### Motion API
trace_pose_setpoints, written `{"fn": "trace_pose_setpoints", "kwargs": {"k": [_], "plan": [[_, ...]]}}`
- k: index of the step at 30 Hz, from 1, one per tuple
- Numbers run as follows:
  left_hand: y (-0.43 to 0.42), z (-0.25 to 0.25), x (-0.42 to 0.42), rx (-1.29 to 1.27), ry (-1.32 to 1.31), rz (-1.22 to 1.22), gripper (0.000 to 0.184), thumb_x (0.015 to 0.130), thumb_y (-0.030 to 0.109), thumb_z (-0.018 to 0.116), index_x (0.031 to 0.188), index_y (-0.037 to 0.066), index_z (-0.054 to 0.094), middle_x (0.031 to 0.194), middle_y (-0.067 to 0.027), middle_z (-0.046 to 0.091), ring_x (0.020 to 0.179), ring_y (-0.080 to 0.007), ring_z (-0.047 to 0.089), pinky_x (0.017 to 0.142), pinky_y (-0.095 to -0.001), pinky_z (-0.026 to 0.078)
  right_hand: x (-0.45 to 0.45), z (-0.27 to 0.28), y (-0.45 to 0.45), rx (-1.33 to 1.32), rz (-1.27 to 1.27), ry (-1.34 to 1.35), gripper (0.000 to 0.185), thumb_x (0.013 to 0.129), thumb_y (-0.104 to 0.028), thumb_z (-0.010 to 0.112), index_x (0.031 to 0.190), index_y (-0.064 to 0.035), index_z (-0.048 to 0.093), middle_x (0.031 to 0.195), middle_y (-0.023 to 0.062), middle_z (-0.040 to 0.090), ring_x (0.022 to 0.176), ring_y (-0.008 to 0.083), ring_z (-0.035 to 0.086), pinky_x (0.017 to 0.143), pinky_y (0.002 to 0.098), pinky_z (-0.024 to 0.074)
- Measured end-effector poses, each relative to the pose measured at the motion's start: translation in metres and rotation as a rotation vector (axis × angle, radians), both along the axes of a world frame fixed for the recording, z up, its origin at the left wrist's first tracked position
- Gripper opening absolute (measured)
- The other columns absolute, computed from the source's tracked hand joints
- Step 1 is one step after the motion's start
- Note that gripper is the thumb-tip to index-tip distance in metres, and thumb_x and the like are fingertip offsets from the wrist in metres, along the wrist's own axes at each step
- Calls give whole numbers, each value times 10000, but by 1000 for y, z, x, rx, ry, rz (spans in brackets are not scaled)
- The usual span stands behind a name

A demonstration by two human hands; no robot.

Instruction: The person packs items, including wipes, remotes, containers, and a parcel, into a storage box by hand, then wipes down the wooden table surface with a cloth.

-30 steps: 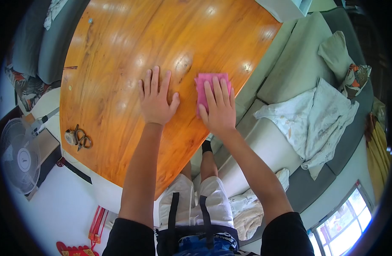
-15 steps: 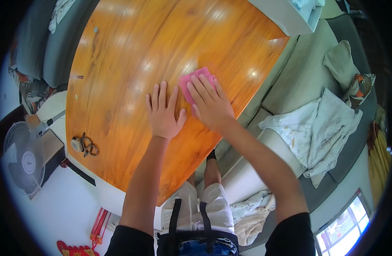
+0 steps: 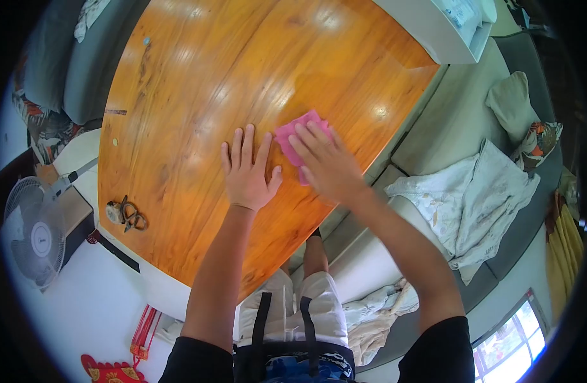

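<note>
My right hand [image 3: 331,163] presses a crumpled pink cloth [image 3: 293,148] against the wooden table [image 3: 197,96], fingers laid over it. The hand is slightly blurred, and it hides the cloth's right part. A corner of the cloth shows below the thumb. To its left, my left hand [image 3: 248,175] rests flat on the tabletop with fingers spread and nothing under it that I can see. A small gap separates its thumb from the cloth.
A dark looped cord with a round piece [image 3: 126,213] lies near the table's left edge. A white box [image 3: 456,45] stands at the far right corner. Along the right runs a sofa [image 3: 427,137] with light clothes [image 3: 466,198]. A fan [image 3: 35,233] is at left.
My right hand and the pink cloth have slid together a little to the right and toward me. My left hand keeps its place on the table; the view has shifted slightly.
</note>
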State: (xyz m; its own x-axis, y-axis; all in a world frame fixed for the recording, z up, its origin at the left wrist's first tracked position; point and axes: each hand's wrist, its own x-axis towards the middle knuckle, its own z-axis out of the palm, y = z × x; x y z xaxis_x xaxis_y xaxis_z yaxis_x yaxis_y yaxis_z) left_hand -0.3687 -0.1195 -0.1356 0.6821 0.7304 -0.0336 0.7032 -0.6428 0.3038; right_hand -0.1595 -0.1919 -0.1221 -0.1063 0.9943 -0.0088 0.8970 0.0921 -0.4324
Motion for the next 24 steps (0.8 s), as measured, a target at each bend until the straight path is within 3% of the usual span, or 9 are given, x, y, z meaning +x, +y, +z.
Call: {"fn": "trace_pose_setpoints", "kwargs": {"k": [3, 5, 8, 13, 16, 19, 24], "plan": [[0, -1, -1, 4, -1, -5, 640, 876, 348, 572, 1469, 134, 462, 1580, -194, 318, 1457, -412, 277, 1165, -620, 187, 47, -18, 16, 137, -43, -29, 605, 889, -230, 607, 1451, -79, 444, 1508, 120, 433, 1449, 350, 324, 1188, 498, 245], [-1, -1, -2, 6, -16, 0, 642, 873, 344, 575, 1469, 135, 462, 1581, -193, 317, 1458, -410, 278, 1164, -619, 189, 76, -17, 48, 120, -317, -62, 596, 906, -237, 594, 1450, -58, 432, 1519, 150, 411, 1455, 363, 301, 1196, 503, 224], [0, -4, -1, 19, -17, 2, 638, 870, 340, 574, 1465, 135, 468, 1579, -192, 321, 1456, -409, 284, 1165, -613, 192, 66, -30, 67, 165, -535, -198, 603, 916, -262, 588, 1451, -38, 425, 1524, 171, 393, 1458, 366, 287, 1201, 505, 209], [-1, -4, 1, 46, -29, 9, 636, 869, 357, 572, 1461, 146, 479, 1577, -181, 332, 1451, -399, 298, 1170, -602, 193, -24, 1, 8, -19, -253, 33, 796, 870, -433, 656, 1508, -60, 361, 1574, 150, 333, 1477, 347, 256, 1214, 509, 177], [-1, -4, -1, 55, -17, 19, 635, 868, 372, 577, 1464, 172, 484, 1581, -161, 333, 1454, -379, 301, 1178, -596, 185, -48, 13, -35, -141, -103, 136, 837, 837, -462, 689, 1508, -82, 366, 1576, 135, 338, 1483, 319, 254, 1218, 498, 180], [0, -5, 1, 71, -9, 10, 619, 877, 361, 564, 1460, 165, 490, 1580, -161, 336, 1454, -378, 304, 1176, -597, 188, -44, 17, -53, -196, -37, 194, 876, 805, -432, 729, 1524, -109, 347, 1589, 131, 302, 1479, 332, 262, 1203, 517, 207], [-1, -6, -1, 82, -8, 15, 599, 884, 346, 553, 1451, 162, 500, 1577, -156, 345, 1450, -379, 313, 1173, -599, 197, -19, 6, -62, -61, -29, 107, 666, 807, -245, 714, 1422, -113, 492, 1526, 140, 387, 1411, 319, 379, 1149, 462, 336]]}}
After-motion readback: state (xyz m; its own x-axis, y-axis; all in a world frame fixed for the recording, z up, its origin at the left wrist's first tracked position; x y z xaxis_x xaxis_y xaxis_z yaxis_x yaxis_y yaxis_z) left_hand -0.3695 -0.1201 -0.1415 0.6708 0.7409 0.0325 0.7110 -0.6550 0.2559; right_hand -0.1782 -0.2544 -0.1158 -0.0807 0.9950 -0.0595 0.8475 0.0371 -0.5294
